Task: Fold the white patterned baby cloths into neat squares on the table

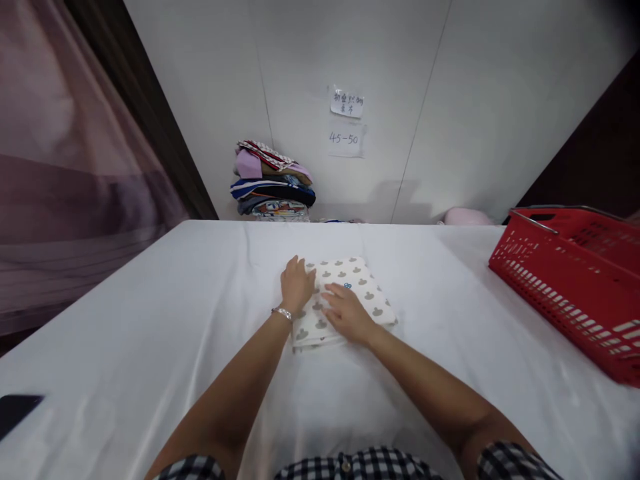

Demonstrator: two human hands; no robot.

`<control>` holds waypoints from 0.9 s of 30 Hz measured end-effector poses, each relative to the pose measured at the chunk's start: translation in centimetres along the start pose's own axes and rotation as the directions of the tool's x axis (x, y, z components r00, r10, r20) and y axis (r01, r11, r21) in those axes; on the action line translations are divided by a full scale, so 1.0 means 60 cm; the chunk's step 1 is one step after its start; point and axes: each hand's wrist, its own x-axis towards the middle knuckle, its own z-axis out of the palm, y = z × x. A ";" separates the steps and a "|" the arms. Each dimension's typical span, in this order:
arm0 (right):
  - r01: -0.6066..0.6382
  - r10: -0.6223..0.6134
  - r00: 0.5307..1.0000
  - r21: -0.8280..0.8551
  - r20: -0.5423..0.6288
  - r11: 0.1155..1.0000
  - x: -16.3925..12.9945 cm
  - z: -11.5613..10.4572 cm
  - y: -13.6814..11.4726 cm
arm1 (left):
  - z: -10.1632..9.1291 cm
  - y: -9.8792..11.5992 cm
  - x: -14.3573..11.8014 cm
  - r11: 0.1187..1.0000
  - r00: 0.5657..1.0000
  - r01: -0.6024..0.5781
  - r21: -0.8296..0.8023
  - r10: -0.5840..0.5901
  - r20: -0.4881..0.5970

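Both hands lie flat and open, palms down, on the folded cloth (345, 300) at the middle of the counter (150, 313): the left hand (297, 285) covers its left border, the right hand (347, 313) its near half, so the step in hand appears to be pressing a finished fold. Any further handling would need a grip under an edge. The cloth's layers, the stacked clothes (273, 183) at the far edge, the red basket (575, 280) contents and the dark object (15, 410) at the near left corner cannot be made out.

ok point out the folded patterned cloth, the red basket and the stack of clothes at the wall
folded patterned cloth (363, 283): head view, bare upper right part beyond the hands
red basket (565, 280): head view, its slotted near side wall
stack of clothes (273, 190): head view, dark blue layer mid-stack
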 end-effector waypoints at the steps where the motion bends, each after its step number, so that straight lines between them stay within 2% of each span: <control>1: -0.038 0.039 0.999 -0.048 0.013 0.998 0.018 -0.005 0.019 | 0.004 0.001 -0.003 0.998 0.998 -0.053 0.015 0.052 0.026; 2: -0.090 0.094 0.995 -0.097 0.038 0.991 0.034 -0.009 0.040 | 0.009 0.000 -0.006 0.998 0.995 -0.067 0.018 0.065 0.080; 4: -0.230 0.249 0.964 -0.182 0.093 0.956 0.056 -0.012 0.084 | 0.019 -0.007 -0.010 1.000 0.982 -0.024 0.002 0.023 0.189; 6: -0.329 0.367 0.918 -0.234 0.146 0.915 0.064 -0.010 0.122 | 0.026 -0.017 -0.013 0.999 0.974 0.028 -0.029 -0.020 0.227; 8: -0.353 0.402 0.899 -0.258 0.174 0.899 0.061 -0.004 0.146 | 0.030 -0.025 -0.013 0.997 0.978 0.038 -0.064 -0.024 0.205; 12: -0.332 0.378 0.911 -0.252 0.163 0.909 0.052 0.009 0.158 | 0.036 -0.034 -0.014 0.990 0.987 0.054 -0.128 -0.033 0.155; 15: -0.353 0.379 0.917 -0.191 0.126 0.916 0.056 0.010 0.166 | 0.041 -0.041 -0.014 0.972 0.987 0.141 -0.189 -0.124 0.100; 17: -0.412 0.421 0.904 -0.114 0.073 0.904 0.065 0.005 0.179 | 0.043 -0.044 -0.014 0.949 0.978 0.208 -0.237 -0.200 0.059; 19: -0.512 0.511 0.859 0.003 0.033 0.859 0.077 -0.006 0.197 | 0.046 -0.046 -0.014 0.930 0.970 0.240 -0.280 -0.243 0.022; 20: -0.572 0.571 0.820 0.075 0.033 0.817 0.084 -0.013 0.206 | 0.046 -0.046 -0.014 0.922 0.967 0.245 -0.299 -0.255 0.008; 24: -0.755 0.764 0.625 0.372 0.160 0.540 0.112 -0.045 0.234 | 0.045 -0.044 -0.013 0.887 0.950 0.301 -0.351 -0.312 0.027; 25: -0.770 0.777 0.598 0.413 0.199 0.487 0.117 -0.053 0.237 | 0.044 -0.044 -0.013 0.877 0.945 0.318 -0.359 -0.326 0.041; 27: -0.778 0.761 0.587 0.451 0.277 0.436 0.126 -0.066 0.237 | 0.041 -0.045 -0.010 0.854 0.933 0.353 -0.382 -0.354 0.072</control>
